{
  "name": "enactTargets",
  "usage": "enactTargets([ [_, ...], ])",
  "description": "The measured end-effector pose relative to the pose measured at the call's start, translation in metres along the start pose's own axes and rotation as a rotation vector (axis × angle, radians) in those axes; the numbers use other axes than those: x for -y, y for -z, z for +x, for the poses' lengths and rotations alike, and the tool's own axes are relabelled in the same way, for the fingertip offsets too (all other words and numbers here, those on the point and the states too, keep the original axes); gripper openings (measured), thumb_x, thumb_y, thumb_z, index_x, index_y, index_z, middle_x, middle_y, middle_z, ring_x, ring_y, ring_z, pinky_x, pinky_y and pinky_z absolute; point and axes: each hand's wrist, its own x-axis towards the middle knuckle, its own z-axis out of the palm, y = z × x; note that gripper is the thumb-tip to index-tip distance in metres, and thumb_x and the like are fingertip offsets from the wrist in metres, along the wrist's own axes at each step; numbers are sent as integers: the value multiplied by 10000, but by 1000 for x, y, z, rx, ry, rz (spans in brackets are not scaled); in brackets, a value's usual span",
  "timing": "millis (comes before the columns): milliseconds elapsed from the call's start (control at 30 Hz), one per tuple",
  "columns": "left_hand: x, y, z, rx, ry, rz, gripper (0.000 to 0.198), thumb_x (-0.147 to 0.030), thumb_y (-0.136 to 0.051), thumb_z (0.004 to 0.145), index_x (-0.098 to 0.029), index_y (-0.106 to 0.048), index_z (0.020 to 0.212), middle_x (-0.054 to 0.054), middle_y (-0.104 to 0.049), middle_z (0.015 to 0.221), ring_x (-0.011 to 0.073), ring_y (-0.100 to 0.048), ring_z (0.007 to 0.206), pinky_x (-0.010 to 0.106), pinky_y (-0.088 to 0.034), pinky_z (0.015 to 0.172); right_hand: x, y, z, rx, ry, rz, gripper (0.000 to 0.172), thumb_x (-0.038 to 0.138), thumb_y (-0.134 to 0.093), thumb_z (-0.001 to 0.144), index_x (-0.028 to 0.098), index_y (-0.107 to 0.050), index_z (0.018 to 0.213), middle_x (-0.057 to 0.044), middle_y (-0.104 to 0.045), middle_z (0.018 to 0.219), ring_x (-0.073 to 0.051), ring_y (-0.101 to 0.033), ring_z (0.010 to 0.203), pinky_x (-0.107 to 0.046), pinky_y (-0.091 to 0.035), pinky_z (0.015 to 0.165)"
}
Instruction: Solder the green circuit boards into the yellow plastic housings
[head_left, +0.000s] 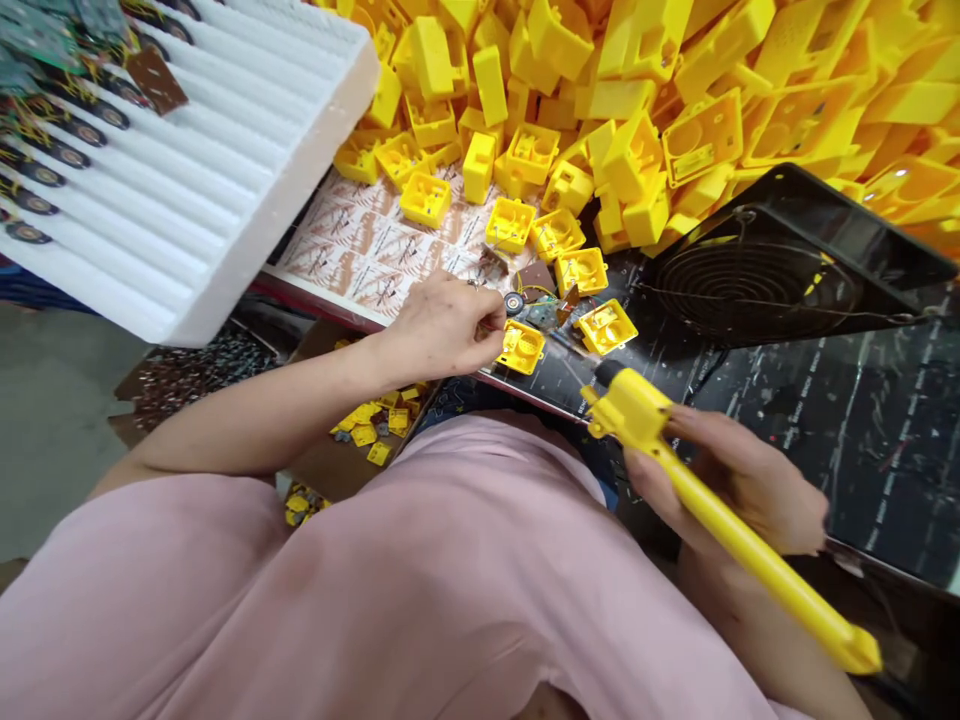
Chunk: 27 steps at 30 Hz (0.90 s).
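Note:
My right hand (739, 480) is wrapped around the yellow handle of a soldering iron (720, 515). Its black collar and thin metal tip point up and left, toward a small circuit board with wires (551, 312). On the left, my left hand (454, 325) has its fingers curled together at the left edge of a small open yellow case (522, 348); whatever the fingertips pinch is hidden. Beside those fingers lies a small round speaker (514, 303), with a brown board (535, 281) behind it. Another open yellow case (607, 326) sits right of the circuit board.
A big heap of yellow plastic housings (600, 90) covers the back of the bench. A black fan (787, 265) stands at right. At left, a ridged white foam tray (225, 130) carries wired boards and speakers. Below the bench edge is a cardboard box (319, 445) with small yellow parts.

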Motion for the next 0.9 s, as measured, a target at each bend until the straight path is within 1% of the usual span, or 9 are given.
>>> enactTargets([
  [100, -4, 2, 3, 50, 59, 21, 300, -334, -514, 799, -181, -769, 839, 56, -770, 753, 242, -723, 738, 351, -472, 740, 1, -16, 8, 13, 158, 51, 342, 209, -842, 874, 246, -659, 1160, 14, -796, 880, -157, -747, 683, -255, -586, 532],
  [200, -10, 7, 7, 108, 100, 76, 277, -301, -544, 791, -180, -783, 864, 59, -777, 767, 254, -740, 757, 326, -432, 679, 0, -22, 15, 25, 227, -8, 262, 207, -838, 885, 243, -629, 1039, 33, -775, 817, -130, -735, 648, -223, -559, 511],
  [300, -15, 12, 10, 160, 105, 116, 260, -271, -567, 798, -180, -793, 890, 50, -777, 767, 249, -741, 757, 312, -411, 661, 0, -25, 20, 11, 265, -44, 271, 190, -852, 873, 228, -618, 1004, 37, -765, 799, -110, -724, 631, -202, -536, 510],
  [433, -17, 16, 12, 192, 108, 132, 247, -257, -582, 818, -180, -796, 915, 45, -780, 781, 236, -740, 763, 299, -401, 656, 4, -25, 23, 63, 311, -46, 300, 167, -865, 854, 217, -608, 1002, 23, -765, 794, -118, -726, 641, -209, -524, 512],
  [533, -18, 17, 13, 221, 128, 136, 232, -265, -596, 819, -186, -792, 915, 43, -784, 798, 246, -748, 800, 302, -392, 658, 7, -20, 25, 128, 314, -18, 309, 129, -864, 841, 204, -616, 1008, -4, -773, 826, -130, -737, 654, -217, -547, 550],
  [633, -19, 19, 14, 253, 146, 131, 224, -265, -599, 810, -194, -786, 911, 41, -787, 818, 263, -753, 841, 312, -392, 669, 7, -13, 25, 92, 296, 8, 270, 130, -847, 857, 198, -632, 1005, -11, -766, 821, -138, -741, 660, -218, -546, 544],
  [733, -20, 20, 14, 251, 157, 124, 233, -264, -588, 817, -198, -784, 924, 45, -793, 851, 276, -754, 869, 325, -402, 686, 5, -10, 22, 63, 252, 20, 209, 153, -813, 897, 204, -640, 1003, -14, -759, 813, -146, -739, 661, -230, -567, 559],
  [900, -23, 22, 14, 286, 201, 139, 236, -278, -594, 825, -197, -783, 941, 47, -793, 867, 282, -752, 876, 332, -415, 699, -2, -13, 13, 42, 262, -25, 276, 186, -868, 852, 206, -633, 997, 5, -763, 811, -141, -726, 651, -238, -542, 516],
])
